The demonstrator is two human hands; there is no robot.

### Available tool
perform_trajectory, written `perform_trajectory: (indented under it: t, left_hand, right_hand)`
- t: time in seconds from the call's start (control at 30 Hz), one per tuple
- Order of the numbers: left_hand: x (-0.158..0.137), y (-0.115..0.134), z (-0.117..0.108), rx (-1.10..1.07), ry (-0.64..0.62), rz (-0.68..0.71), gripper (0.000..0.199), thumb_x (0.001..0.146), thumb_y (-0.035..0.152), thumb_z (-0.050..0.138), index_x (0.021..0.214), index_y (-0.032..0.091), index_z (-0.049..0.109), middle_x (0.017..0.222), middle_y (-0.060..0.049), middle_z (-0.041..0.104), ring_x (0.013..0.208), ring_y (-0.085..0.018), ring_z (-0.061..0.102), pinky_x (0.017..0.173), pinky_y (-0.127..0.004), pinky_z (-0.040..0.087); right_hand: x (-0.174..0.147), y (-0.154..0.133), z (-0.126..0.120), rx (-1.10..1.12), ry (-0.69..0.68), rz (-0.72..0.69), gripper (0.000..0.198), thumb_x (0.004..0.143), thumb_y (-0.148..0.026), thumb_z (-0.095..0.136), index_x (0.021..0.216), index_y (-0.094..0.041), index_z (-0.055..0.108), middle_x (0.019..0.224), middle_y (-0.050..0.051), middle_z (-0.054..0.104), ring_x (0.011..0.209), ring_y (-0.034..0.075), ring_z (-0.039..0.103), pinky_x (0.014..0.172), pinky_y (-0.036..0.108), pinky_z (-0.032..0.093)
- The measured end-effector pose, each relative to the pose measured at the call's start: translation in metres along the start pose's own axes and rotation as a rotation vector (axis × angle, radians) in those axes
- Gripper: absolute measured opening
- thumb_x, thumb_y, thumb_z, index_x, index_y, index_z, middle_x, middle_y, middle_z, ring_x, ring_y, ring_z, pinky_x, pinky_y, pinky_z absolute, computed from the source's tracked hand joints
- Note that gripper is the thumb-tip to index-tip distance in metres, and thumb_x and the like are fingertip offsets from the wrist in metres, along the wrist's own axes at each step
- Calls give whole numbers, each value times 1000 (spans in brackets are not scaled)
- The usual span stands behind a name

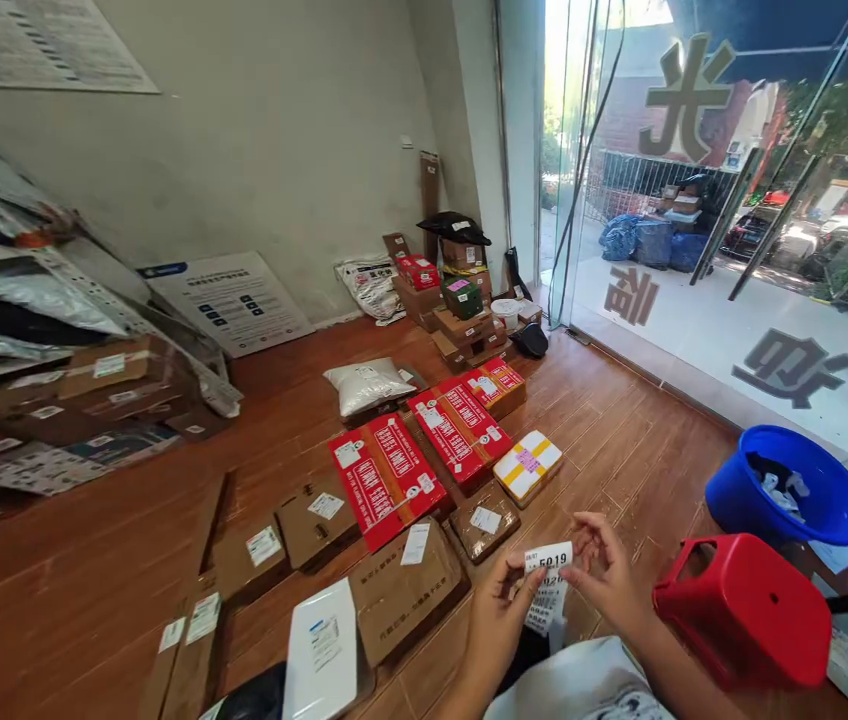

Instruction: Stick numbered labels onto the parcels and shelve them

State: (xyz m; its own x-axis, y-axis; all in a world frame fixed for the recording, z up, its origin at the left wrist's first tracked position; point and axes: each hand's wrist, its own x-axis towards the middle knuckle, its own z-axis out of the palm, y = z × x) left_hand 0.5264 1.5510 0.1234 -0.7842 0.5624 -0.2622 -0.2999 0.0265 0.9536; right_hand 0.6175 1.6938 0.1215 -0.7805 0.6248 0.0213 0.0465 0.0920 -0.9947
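Close to my body, a strip of printed white labels (548, 557) hangs between my two hands, with large numbers on its top part. My left hand (503, 605) pinches the strip's left edge between thumb and fingers. On the other edge, the thumb and fingers of my right hand (604, 570) are closed on the strip. Just beyond my hands on the floor lie a small brown parcel (485, 519) with a white label and a white box (528, 466) with yellow tape. A larger cardboard box (405, 600) sits to the left.
Red-topped boxes (386, 478) and a white bag (369, 386) lie farther out. Stacked parcels (461, 325) stand by the wall. A red stool (746, 610) and a blue bin (784, 490) are at right, beside a glass door (641, 330). Loaded shelves (79, 390) line the left.
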Motion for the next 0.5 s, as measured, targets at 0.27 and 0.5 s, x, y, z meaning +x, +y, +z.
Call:
perform_trajectory:
  t: [0.27,0.5]
  left_hand:
    - [155,-19,-9,-255,98,-109,60,55,66,86,86,23,58,62,5,59,54,-12,50,55,-23,40]
    - [300,-27,-25,-243,154,-263,66,47,77,81,59,20,50,56,2,55,54,-11,46,55,-24,36]
  right_hand:
    - [146,37,33,-149,-160,-53,34,88,-53,65,83,-22,76,73,4,69,62,16,59,60,25,49]
    - [276,77,72,-147,-77,15,36,88,-56,64,85,-22,77,81,7,71,70,19,65,63,26,53]
